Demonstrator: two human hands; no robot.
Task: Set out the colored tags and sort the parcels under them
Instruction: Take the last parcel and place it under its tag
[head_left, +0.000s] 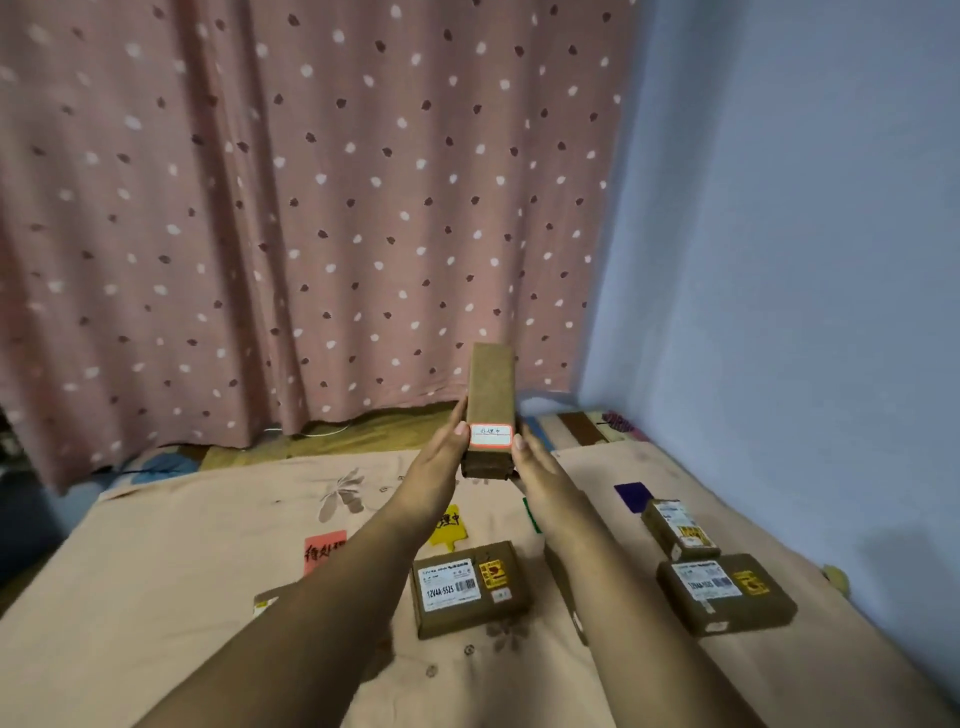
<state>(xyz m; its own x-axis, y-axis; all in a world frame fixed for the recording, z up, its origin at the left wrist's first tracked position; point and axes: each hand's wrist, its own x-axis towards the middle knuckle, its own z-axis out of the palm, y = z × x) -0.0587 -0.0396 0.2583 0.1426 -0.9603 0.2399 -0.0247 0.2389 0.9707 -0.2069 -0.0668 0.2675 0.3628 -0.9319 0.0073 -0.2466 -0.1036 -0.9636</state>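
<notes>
Both hands hold a long brown parcel (490, 395) up above the bed, its red-edged white sticker facing me. My left hand (441, 452) presses its left side, my right hand (535, 462) its right side. On the sheet lie a red tag (323, 550), a yellow tag (451, 525), a green tag (531, 514) mostly hidden by my right arm, and a purple tag (632, 496). A brown parcel (467, 587) sits below the yellow tag. Two parcels, one small (678, 527) and one larger (724, 592), lie below the purple tag. Part of another parcel (270, 597) shows beside my left arm.
A peach floral sheet (182, 597) covers the bed. A pink spotted curtain (311, 208) hangs behind it and a blue wall (805, 312) runs along the right edge. A further parcel edge (569, 603) peeks out beside my right arm.
</notes>
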